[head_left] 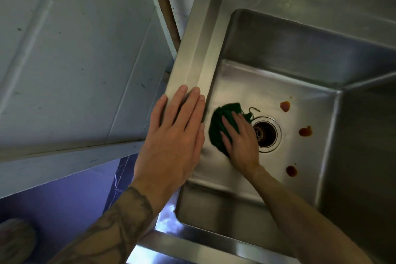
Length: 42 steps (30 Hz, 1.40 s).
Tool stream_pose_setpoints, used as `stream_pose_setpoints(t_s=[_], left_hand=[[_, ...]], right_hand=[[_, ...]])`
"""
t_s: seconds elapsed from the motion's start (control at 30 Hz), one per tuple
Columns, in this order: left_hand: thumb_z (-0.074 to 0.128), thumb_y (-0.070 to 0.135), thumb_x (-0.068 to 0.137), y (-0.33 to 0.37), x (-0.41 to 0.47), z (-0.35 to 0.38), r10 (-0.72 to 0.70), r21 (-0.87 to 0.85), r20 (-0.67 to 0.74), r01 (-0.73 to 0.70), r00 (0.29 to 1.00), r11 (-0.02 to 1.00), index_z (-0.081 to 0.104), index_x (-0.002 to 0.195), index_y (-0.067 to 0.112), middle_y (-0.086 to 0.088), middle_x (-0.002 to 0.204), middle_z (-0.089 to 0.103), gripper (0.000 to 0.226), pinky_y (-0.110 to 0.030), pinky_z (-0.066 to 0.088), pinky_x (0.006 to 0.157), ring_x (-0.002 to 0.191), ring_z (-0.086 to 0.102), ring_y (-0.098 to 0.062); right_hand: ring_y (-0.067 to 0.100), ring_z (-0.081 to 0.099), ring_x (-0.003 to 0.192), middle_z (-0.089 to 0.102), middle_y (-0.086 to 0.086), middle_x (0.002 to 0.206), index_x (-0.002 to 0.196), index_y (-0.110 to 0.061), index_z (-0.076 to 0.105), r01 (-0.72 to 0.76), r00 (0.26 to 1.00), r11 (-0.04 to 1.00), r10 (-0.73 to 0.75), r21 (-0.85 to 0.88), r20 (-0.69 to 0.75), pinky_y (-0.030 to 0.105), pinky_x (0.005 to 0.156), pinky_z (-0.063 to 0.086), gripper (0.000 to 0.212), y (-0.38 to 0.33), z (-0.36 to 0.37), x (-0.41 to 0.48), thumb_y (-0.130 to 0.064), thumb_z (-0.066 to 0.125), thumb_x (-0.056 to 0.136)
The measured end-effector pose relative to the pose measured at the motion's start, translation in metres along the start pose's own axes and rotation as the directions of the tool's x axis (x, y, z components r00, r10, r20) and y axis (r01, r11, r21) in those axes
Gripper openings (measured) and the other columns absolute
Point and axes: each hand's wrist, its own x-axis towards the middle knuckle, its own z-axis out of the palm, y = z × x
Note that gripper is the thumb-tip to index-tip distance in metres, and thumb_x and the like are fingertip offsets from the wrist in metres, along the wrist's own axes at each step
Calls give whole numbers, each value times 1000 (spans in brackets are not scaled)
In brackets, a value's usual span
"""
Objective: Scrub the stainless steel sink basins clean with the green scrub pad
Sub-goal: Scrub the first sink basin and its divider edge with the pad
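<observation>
Sink basin: stainless steel, deep and rectangular, brushed walls with soft reflections; its floor carries faint creases running toward the corners; a second steel surface falls away at the right edge, though whether that is another basin I cannot tell.
Drain: round steel-ringed opening in the basin floor, dark inside; just right of the scrubbing hand.
Stains: three reddish-brown blobs on the basin floor right of the drain, one upper, one middle, one lower; a few tiny specks beside them; all lie apart from the pad.
Green scrub pad: dark green, crumpled, lying on the basin floor left of the drain; a frayed end trails toward the drain rim.
Right hand: reaches down into the basin; fingers spread and laid flat over the pad, pressing it to the steel rather than curled around it; forearm bare.
Left hand: palm down on the sink's left rim; fingers straight and close together, gripping nothing; thumb hangs over the outer edge; forearm tattooed.
Rim: broad, flat band of brushed steel with a folded lip; continues along the near edge at the bottom.
Wall panels: pale grey-white boards left of the sink, scuffed with small dark marks; a brown pipe or strip runs in the gap beside the rim.
Floor: glossy bluish-purple below the panels; a blurred shoe sits at the lower left corner.
</observation>
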Motion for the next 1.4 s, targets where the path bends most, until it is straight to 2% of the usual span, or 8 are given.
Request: stream_pose_setpoints(t_s=[0.07,0.27,0.47,0.67,0.9,1.13,1.3,1.4], left_hand=[[23,35,116,0,0,0,-4,1,3,4,1000,1000,28,165,6,-15,173,27,57,-59,27,126,163,20,-33],[22,36,116,0,0,-3,-7,14,24,6,1000,1000,25,166,6,-15,174,25,58,-59,25,128,163,17,-33],[23,35,116,1,0,-5,-8,11,23,8,1000,1000,28,165,6,-16,173,28,58,-59,26,128,162,20,-34],[23,36,115,1,0,-5,-2,28,24,2,1000,1000,27,165,6,-16,173,26,58,-58,25,129,163,19,-34],[26,35,116,0,1,-3,-8,5,3,8,1000,1000,30,164,6,-15,172,29,57,-58,26,128,162,21,-33],[24,36,116,-1,0,-1,2,31,13,-2,1000,1000,25,166,6,-15,174,25,58,-57,23,128,163,17,-33],[24,35,116,-1,1,1,-2,17,-2,2,1000,1000,28,165,6,-15,173,28,57,-58,26,127,163,19,-33],[25,35,116,0,0,0,-4,12,2,4,1000,1000,28,165,6,-15,173,28,57,-59,27,127,163,20,-33]], right_hand=[[33,36,150,42,15,161,153,-19,48,-55,998,998,56,24,-38,49,125,29,49,-21,7,4,-38,48,108],[28,27,156,32,8,167,157,-29,38,519,829,855,-500,-11,250,49,127,27,53,14,4,-55,-44,45,107],[36,38,149,42,18,160,152,-17,50,61,998,997,-62,37,21,52,123,33,52,-37,13,-14,-32,59,104],[28,26,156,29,7,168,158,-30,36,621,754,783,-586,-33,295,46,128,18,55,11,6,-60,-46,46,106],[34,36,151,40,15,162,154,-19,48,184,978,983,-185,18,94,52,123,32,51,1,-1,-13,-35,53,106],[26,27,155,33,8,166,158,-30,26,573,794,817,-535,-61,289,49,125,24,56,49,-17,-72,-42,40,105],[33,38,150,42,14,161,154,-18,47,261,958,965,-262,30,118,54,122,34,53,27,-10,-28,-31,57,103],[30,31,154,37,12,164,157,-22,41,289,949,957,-290,32,124,51,126,27,54,29,-7,-53,-36,48,106]])
